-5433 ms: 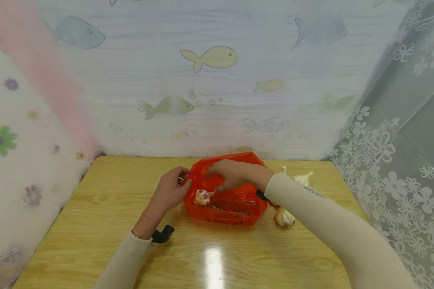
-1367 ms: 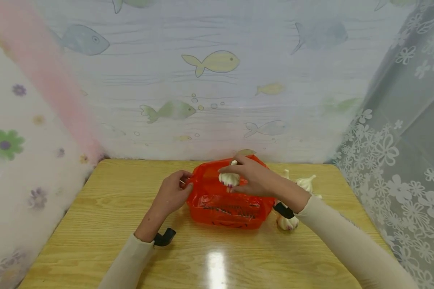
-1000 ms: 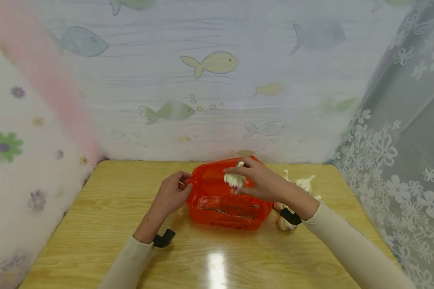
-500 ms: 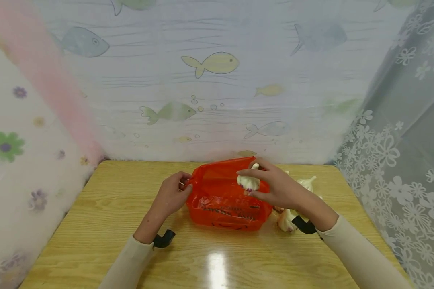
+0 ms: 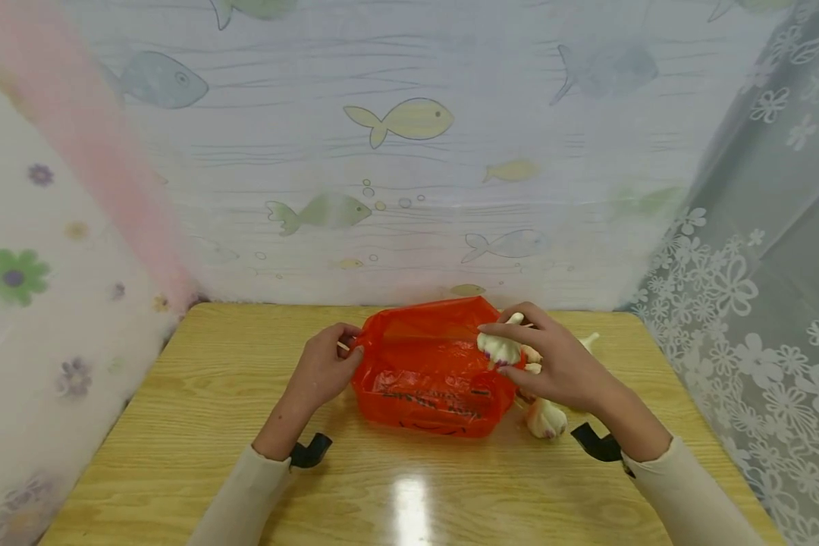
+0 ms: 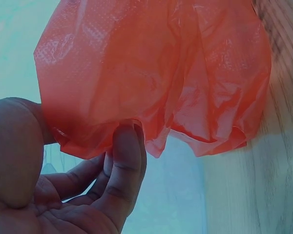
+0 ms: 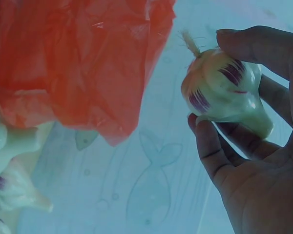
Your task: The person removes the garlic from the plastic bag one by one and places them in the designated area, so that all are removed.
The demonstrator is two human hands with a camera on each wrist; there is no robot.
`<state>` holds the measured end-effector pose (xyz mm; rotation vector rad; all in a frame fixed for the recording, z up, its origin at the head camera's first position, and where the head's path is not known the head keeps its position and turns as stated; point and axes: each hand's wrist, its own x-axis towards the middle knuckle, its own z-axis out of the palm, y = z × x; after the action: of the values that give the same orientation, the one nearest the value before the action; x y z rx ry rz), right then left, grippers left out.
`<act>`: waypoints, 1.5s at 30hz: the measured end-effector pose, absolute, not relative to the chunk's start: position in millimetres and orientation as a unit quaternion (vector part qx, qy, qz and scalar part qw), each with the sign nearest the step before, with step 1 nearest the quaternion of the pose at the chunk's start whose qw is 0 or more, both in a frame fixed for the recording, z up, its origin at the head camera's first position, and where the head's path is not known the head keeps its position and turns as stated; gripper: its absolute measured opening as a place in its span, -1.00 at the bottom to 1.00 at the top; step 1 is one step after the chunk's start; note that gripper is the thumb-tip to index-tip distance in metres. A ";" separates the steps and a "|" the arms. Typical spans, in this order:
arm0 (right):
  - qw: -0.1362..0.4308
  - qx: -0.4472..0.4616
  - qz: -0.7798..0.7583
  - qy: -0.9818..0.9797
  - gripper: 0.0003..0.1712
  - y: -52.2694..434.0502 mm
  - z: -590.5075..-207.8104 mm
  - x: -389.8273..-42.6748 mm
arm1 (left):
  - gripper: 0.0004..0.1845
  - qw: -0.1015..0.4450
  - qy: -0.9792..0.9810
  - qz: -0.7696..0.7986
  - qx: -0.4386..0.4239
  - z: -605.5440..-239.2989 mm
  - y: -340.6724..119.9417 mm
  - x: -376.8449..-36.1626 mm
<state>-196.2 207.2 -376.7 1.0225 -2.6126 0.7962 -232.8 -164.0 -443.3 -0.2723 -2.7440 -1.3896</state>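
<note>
A red plastic bag [image 5: 426, 387] with dark print lies with its mouth spread wide. At its left edge, my left hand [image 5: 324, 365] pinches the rim; the left wrist view shows thumb and fingers on the thin red film [image 6: 132, 63]. My right hand [image 5: 563, 364] grips a white garlic bulb [image 5: 498, 347] by its sides, raised at the bag's right edge. Purple streaks and a root tuft show on this bulb [image 7: 222, 90] in the right wrist view, apart from the bag. No other bulb is visible inside the bag.
Several garlic bulbs sit on the wooden table [image 5: 211, 394] right of the bag, one bulb [image 5: 546, 419] nearest the front and others partly hidden behind my right hand. Fish-patterned sheeting [image 5: 409, 250] rises at the table's back edge. A lace-print curtain [image 5: 723, 303] hangs at right.
My right hand was reaching into the bag beside a garlic bulb. It took hold of the bulb, lifted it and carried it right to the bag's edge. The left hand stayed at the rim.
</note>
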 end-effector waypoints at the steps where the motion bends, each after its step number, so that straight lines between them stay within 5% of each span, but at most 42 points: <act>1: 0.117 0.349 0.275 -0.888 -0.38 209.2 -377.9 -195.1 | -0.68 0.028 -0.888 -0.450 -0.088 -443.1 -164.0 -232.9; 27: 0.215 0.298 0.254 -0.895 -0.21 261.8 -399.1 -154.8 | -0.68 0.033 -0.888 -0.452 -0.084 -442.6 -165.4 -236.7; 45: 0.191 0.246 0.229 -0.922 -0.23 292.1 -433.3 -135.9 | -0.67 0.025 -0.890 -0.450 -0.071 -443.6 -169.3 -234.5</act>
<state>-135.9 292.1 -433.3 0.6908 -2.5907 0.6431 -234.5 -169.3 -443.6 -0.2193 -2.7517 -1.3926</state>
